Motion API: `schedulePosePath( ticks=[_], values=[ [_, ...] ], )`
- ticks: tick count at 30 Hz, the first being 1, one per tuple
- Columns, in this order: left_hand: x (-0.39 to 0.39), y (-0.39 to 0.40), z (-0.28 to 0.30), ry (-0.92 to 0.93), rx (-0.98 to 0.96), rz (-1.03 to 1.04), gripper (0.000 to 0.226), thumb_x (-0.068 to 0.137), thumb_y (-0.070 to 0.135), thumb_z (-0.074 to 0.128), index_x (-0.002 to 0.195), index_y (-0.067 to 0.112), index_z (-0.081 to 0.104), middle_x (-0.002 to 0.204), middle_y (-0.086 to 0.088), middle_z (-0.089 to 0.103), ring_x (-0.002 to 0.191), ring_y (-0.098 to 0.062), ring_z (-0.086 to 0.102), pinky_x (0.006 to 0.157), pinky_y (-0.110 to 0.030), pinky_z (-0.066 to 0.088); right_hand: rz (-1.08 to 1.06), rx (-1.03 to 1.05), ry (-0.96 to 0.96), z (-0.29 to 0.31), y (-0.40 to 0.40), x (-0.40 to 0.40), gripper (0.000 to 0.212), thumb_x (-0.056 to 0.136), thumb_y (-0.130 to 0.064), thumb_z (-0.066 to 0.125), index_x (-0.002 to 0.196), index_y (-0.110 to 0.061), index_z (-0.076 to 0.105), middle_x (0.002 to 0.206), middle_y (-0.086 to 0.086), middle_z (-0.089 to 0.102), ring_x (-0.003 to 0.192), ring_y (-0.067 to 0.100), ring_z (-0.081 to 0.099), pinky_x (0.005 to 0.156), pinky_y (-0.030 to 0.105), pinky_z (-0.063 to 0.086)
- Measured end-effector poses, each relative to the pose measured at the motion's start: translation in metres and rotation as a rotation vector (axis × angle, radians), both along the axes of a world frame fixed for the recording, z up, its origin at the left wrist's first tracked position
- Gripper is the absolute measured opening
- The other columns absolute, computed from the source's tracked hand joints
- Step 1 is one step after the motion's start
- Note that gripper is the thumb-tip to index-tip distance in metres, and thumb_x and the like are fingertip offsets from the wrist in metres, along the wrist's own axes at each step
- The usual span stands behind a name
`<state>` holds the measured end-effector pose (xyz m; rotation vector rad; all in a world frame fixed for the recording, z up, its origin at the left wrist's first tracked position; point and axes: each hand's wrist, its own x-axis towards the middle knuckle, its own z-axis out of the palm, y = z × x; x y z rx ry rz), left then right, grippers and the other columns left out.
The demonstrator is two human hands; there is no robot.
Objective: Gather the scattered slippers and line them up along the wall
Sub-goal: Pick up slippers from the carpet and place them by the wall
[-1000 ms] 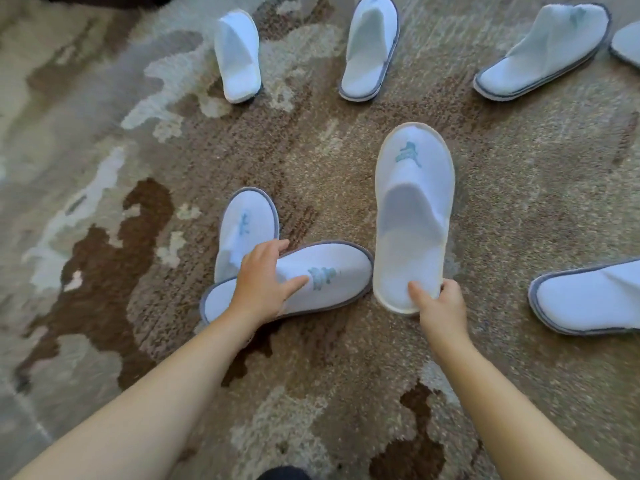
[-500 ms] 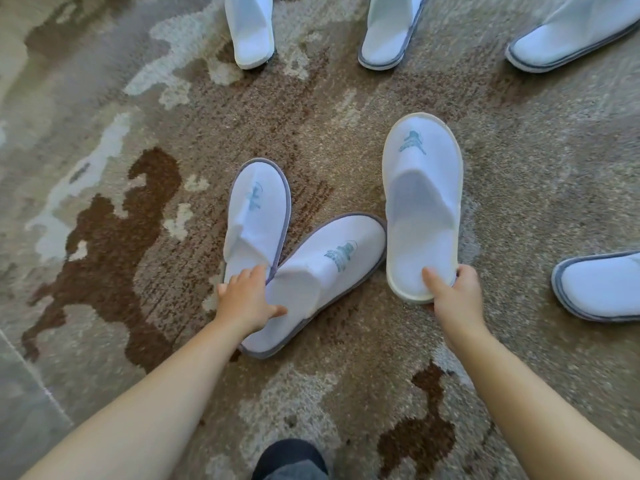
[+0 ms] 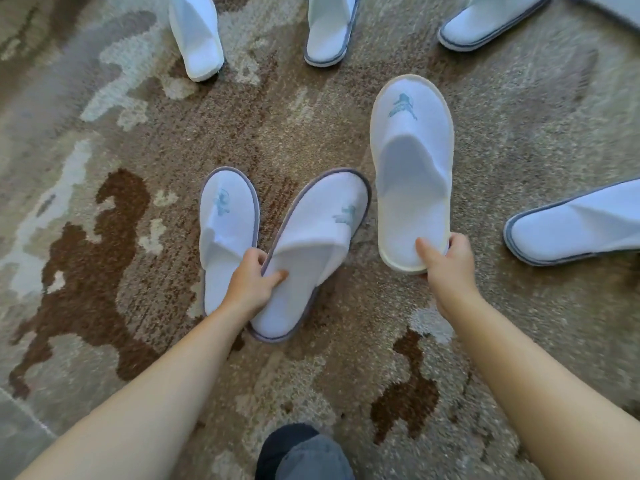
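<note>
White slippers [image 3: 411, 168] lie scattered on the carpet, toes pointing various ways.

1. The left hand [image 3: 250, 282] covered the heel of one grey-trimmed slipper [image 3: 225, 233] and part of the insole of the tilted slipper [image 3: 311, 251] beside it.
2. The right hand [image 3: 446, 261] hid the heel corner of the cream-edged slipper [image 3: 412, 168]; its fingers beneath were out of sight.
3. Three slippers at the top [image 3: 197, 36] [image 3: 330, 29] [image 3: 488, 19] lost their toes to the frame's edge.
4. The slipper at the right [image 3: 575, 230] was cut off too.
5. A dark shape [image 3: 301, 452] at the bottom edge could not be identified.
</note>
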<state>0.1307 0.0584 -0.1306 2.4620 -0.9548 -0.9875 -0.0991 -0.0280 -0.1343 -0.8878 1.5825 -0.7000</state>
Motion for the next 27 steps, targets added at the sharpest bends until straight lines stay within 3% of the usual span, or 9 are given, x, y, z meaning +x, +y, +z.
schedulePosePath(
  ticks=[4, 7, 9, 11, 16, 19, 24, 27],
  values=[
    [-0.026, -0.031, 0.054, 0.131, -0.129, 0.05, 0.021, 0.081, 0.012, 0.061, 0.086, 0.014, 0.04, 0.086, -0.002, 0.05, 0.083, -0.019, 0.047, 0.062, -0.03, 0.035, -0.038, -0.039, 0.042, 0.047, 0.002, -0.015, 0.02, 0.085, -0.017, 0.055, 0.097, -0.012, 0.04, 0.096, 0.005, 0.05, 0.077, 0.017, 0.05, 0.054, 0.023, 0.036],
    [-0.046, -0.05, 0.126, 0.223, -0.143, 0.101, 0.028, 0.08, 0.001, 0.055, 0.096, 0.015, 0.038, 0.102, -0.013, 0.052, 0.095, -0.026, 0.052, 0.082, -0.038, 0.044, -0.047, -0.1, 0.087, 0.124, 0.004, -0.037, 0.022, 0.083, -0.014, 0.058, 0.095, -0.012, 0.04, 0.091, 0.004, 0.05, 0.074, 0.013, 0.048, 0.055, 0.022, 0.036],
    [-0.062, -0.059, 0.186, 0.292, -0.146, 0.126, 0.027, 0.078, -0.003, 0.051, 0.097, 0.012, 0.038, 0.105, -0.016, 0.054, 0.099, -0.03, 0.055, 0.087, -0.044, 0.046, -0.078, -0.12, 0.073, 0.186, 0.006, -0.053, 0.023, 0.082, -0.01, 0.058, 0.098, -0.01, 0.042, 0.089, 0.002, 0.051, 0.073, 0.008, 0.049, 0.053, 0.01, 0.04],
    [-0.08, -0.064, 0.251, 0.357, -0.153, 0.12, 0.027, 0.078, -0.005, 0.049, 0.099, 0.01, 0.04, 0.108, -0.019, 0.055, 0.1, -0.032, 0.056, 0.086, -0.045, 0.048, -0.103, -0.121, 0.059, 0.252, 0.01, -0.066, 0.025, 0.082, -0.008, 0.058, 0.1, -0.011, 0.041, 0.09, 0.001, 0.051, 0.074, 0.005, 0.049, 0.053, 0.005, 0.04],
    [-0.128, -0.065, 0.42, 0.434, -0.162, 0.064, 0.031, 0.082, 0.0, 0.049, 0.112, 0.001, 0.043, 0.101, -0.009, 0.054, 0.094, -0.026, 0.054, 0.073, -0.035, 0.047, -0.17, -0.114, 0.042, 0.416, 0.027, -0.099, 0.025, 0.084, -0.006, 0.055, 0.103, -0.011, 0.039, 0.084, -0.011, 0.048, 0.08, 0.011, 0.05, 0.065, 0.018, 0.043],
    [-0.156, -0.062, 0.507, 0.451, -0.186, 0.067, 0.035, 0.083, 0.003, 0.05, 0.117, 0.005, 0.041, 0.103, -0.007, 0.052, 0.093, -0.023, 0.052, 0.073, -0.035, 0.045, -0.203, -0.152, 0.064, 0.502, 0.04, -0.128, 0.025, 0.085, -0.009, 0.055, 0.103, -0.013, 0.038, 0.082, -0.014, 0.046, 0.073, -0.002, 0.046, 0.049, 0.003, 0.04],
    [-0.204, -0.059, 0.6, 0.518, -0.211, -0.041, 0.025, 0.084, 0.005, 0.052, 0.106, 0.013, 0.042, 0.102, -0.006, 0.053, 0.093, -0.024, 0.053, 0.076, -0.039, 0.048, -0.287, -0.212, 0.133, 0.607, 0.063, -0.181, 0.027, 0.084, -0.011, 0.057, 0.1, -0.016, 0.036, 0.083, -0.014, 0.046, 0.074, -0.001, 0.047, 0.049, 0.004, 0.041],
    [-0.233, -0.057, 0.628, 0.546, -0.214, -0.138, 0.029, 0.083, 0.006, 0.055, 0.11, 0.011, 0.046, 0.106, -0.007, 0.054, 0.097, -0.025, 0.054, 0.081, -0.04, 0.048, -0.429, -0.236, 0.201, 0.645, 0.079, -0.204, 0.032, 0.084, -0.01, 0.058, 0.11, -0.009, 0.04, 0.09, -0.005, 0.049, 0.075, 0.007, 0.049, 0.049, 0.0, 0.039]
  ],
)
